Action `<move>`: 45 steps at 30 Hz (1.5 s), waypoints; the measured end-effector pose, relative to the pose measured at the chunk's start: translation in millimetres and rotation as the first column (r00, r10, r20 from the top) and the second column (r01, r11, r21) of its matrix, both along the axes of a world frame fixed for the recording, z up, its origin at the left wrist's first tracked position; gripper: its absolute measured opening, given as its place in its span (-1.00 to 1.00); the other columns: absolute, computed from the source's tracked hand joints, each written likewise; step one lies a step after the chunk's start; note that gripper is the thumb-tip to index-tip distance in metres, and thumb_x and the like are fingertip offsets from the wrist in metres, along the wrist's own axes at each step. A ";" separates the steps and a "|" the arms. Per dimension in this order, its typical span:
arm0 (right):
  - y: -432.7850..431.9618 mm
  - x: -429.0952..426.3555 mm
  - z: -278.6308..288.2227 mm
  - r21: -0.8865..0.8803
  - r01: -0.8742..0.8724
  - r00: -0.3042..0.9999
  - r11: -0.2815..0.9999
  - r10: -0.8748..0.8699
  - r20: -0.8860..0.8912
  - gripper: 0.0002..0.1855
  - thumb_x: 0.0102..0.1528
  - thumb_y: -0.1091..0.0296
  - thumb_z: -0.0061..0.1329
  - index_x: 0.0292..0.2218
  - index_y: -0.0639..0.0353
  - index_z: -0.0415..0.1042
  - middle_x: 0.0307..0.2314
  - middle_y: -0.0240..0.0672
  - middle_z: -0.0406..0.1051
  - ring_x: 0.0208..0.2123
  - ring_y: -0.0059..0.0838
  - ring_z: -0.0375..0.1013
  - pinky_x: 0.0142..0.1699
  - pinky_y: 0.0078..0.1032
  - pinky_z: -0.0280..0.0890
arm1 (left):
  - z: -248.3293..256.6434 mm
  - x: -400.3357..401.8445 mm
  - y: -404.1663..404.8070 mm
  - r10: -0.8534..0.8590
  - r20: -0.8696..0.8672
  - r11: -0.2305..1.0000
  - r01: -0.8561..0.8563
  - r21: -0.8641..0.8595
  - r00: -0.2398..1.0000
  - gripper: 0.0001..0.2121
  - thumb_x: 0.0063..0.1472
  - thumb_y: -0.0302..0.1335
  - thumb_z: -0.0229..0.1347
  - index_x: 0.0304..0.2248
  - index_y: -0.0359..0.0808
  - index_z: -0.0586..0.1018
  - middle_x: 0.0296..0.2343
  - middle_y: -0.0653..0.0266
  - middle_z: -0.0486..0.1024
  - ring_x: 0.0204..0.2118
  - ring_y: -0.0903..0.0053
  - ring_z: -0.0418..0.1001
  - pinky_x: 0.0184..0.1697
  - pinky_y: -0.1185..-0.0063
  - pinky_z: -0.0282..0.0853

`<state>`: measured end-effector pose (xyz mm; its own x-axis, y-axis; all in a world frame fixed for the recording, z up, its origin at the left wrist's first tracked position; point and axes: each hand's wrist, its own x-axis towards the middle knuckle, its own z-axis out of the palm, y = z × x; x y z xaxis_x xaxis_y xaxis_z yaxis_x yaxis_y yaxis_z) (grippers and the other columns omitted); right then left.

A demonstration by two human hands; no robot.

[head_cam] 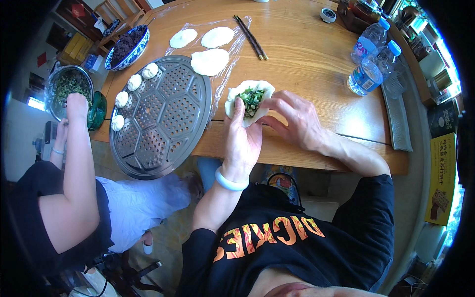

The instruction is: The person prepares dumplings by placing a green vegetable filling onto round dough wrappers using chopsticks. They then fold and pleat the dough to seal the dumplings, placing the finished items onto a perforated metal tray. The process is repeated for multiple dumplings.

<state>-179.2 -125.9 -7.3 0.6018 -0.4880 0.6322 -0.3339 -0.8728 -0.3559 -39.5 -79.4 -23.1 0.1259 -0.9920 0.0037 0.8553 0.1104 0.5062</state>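
Observation:
My left hand [243, 139] holds up a round dough wrapper [232, 97] from below, its thumb over the near rim. Chopped green filling [253, 101] lies in the wrapper's middle, and the wrapper is unsealed. The thumb and fingers of my right hand [297, 118] pinch the wrapper's right edge. To the left, a perforated round metal steamer tray [163, 111] carries several pleated buns [134, 82] along its far left rim. Several flat dough wrappers [218, 37] lie beyond on plastic film [227, 80], one overlapping the tray's rim.
Dark chopsticks [252, 39] lie beyond my hands. Plastic bottles [365, 78] stand at the right, near a long narrow dish [397, 115]. At the left are a patterned bowl [139, 52] and another person, whose hand [77, 105] is over a metal bowl of greens [91, 80].

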 end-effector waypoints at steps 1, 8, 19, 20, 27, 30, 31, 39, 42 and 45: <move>-0.4 1.0 -0.3 0.059 -0.013 1.000 0.998 0.011 0.027 -0.58 -0.11 0.39 0.07 -0.19 0.13 0.25 -0.41 -0.25 0.32 -0.46 -0.34 0.43 -0.41 -0.47 0.35 | 1.3 -0.5 0.1 0.023 0.013 1.000 -0.023 0.012 1.000 -0.71 0.28 -0.36 -0.21 -0.08 -0.33 0.29 -0.20 0.19 0.38 -0.12 0.49 0.37 -0.09 0.51 0.32; -2.5 -0.5 6.5 0.796 -0.319 0.887 0.514 -0.133 0.441 -0.42 0.02 0.38 -0.04 0.03 0.20 0.04 -0.19 -0.18 0.24 -0.29 -0.51 0.36 -0.19 -0.57 0.29 | 5.2 -0.8 3.3 0.013 0.032 0.999 -0.014 0.034 0.999 -0.71 0.28 -0.39 -0.24 -0.06 -0.36 0.26 -0.17 0.14 0.35 -0.09 0.43 0.35 -0.02 0.43 0.31; -0.7 -1.1 16.6 0.607 -0.184 0.972 0.773 0.053 0.227 -0.64 0.00 0.56 -0.12 -0.11 0.23 0.26 -0.31 -0.15 0.39 -0.33 -0.40 0.44 -0.21 -0.48 0.36 | -2.7 6.2 -0.2 -0.107 0.102 0.991 0.097 0.097 0.989 -0.69 0.27 -0.46 -0.24 -0.01 -0.32 0.24 -0.15 0.17 0.33 -0.07 0.44 0.32 0.02 0.42 0.27; -4.7 -3.1 13.7 0.589 -0.228 0.963 0.775 0.090 0.254 -0.64 -0.01 0.58 -0.11 -0.13 0.23 0.27 -0.30 -0.16 0.38 -0.32 -0.38 0.44 -0.20 -0.47 0.36 | -1.6 8.4 -0.5 -0.097 0.096 0.993 0.090 0.082 0.991 -0.70 0.27 -0.46 -0.24 -0.02 -0.32 0.25 -0.15 0.18 0.33 -0.08 0.46 0.33 0.00 0.45 0.29; -2.2 1.0 14.8 0.277 -0.172 0.977 0.945 0.127 0.173 -0.70 -0.09 0.65 -0.05 -0.26 0.16 0.37 -0.21 -0.22 0.33 -0.29 -0.28 0.43 -0.18 -0.42 0.36 | 3.7 13.0 -0.2 -0.038 0.059 0.998 0.035 0.055 0.998 -0.70 0.26 -0.42 -0.18 -0.05 -0.34 0.26 -0.17 0.18 0.35 -0.10 0.49 0.35 -0.06 0.52 0.34; -4.4 0.4 12.5 0.379 -0.125 0.980 0.917 0.055 0.189 -0.78 -0.09 0.62 -0.02 -0.33 0.19 0.42 -0.21 -0.21 0.33 -0.30 -0.31 0.44 -0.20 -0.44 0.37 | 5.2 13.7 1.9 -0.027 0.067 0.998 0.023 0.051 0.997 -0.70 0.26 -0.43 -0.18 -0.04 -0.34 0.25 -0.16 0.16 0.34 -0.10 0.48 0.35 -0.06 0.52 0.34; -5.5 -0.5 11.1 0.375 -0.113 0.982 0.920 0.047 0.180 -0.80 -0.10 0.61 -0.01 -0.35 0.20 0.43 -0.21 -0.21 0.33 -0.30 -0.33 0.44 -0.21 -0.46 0.37 | 5.5 13.6 2.1 -0.025 0.077 0.998 0.021 0.055 0.997 -0.70 0.26 -0.43 -0.18 -0.04 -0.34 0.25 -0.16 0.16 0.34 -0.10 0.48 0.35 -0.06 0.52 0.34; -5.5 1.6 10.1 0.584 -0.177 0.957 0.792 0.000 0.290 -0.82 -0.08 0.60 0.01 -0.35 0.22 0.45 -0.29 -0.26 0.35 -0.34 -0.50 0.43 -0.21 -0.59 0.40 | 9.1 12.3 1.8 -0.019 0.112 0.998 0.013 0.056 0.993 -0.71 0.26 -0.44 -0.18 -0.05 -0.35 0.26 -0.16 0.14 0.35 -0.11 0.47 0.36 -0.07 0.51 0.36; -6.4 0.7 8.4 0.616 -0.177 0.963 0.768 0.004 0.271 -0.83 -0.09 0.62 0.01 -0.37 0.24 0.45 -0.31 -0.27 0.34 -0.36 -0.50 0.42 -0.20 -0.58 0.40 | 7.4 12.4 1.3 -0.017 0.130 0.998 0.008 0.068 0.991 -0.70 0.26 -0.44 -0.18 -0.05 -0.34 0.26 -0.17 0.16 0.35 -0.11 0.48 0.36 -0.07 0.51 0.35; -3.2 -0.4 10.6 0.436 -0.084 0.992 0.896 0.033 0.123 -0.75 -0.08 0.66 -0.03 -0.30 0.21 0.42 -0.30 -0.30 0.33 -0.38 -0.51 0.42 -0.22 -0.56 0.39 | 6.3 10.1 1.4 -0.014 0.109 0.997 0.005 0.080 0.994 -0.70 0.26 -0.42 -0.17 -0.05 -0.34 0.26 -0.19 0.18 0.36 -0.13 0.50 0.37 -0.09 0.52 0.35</move>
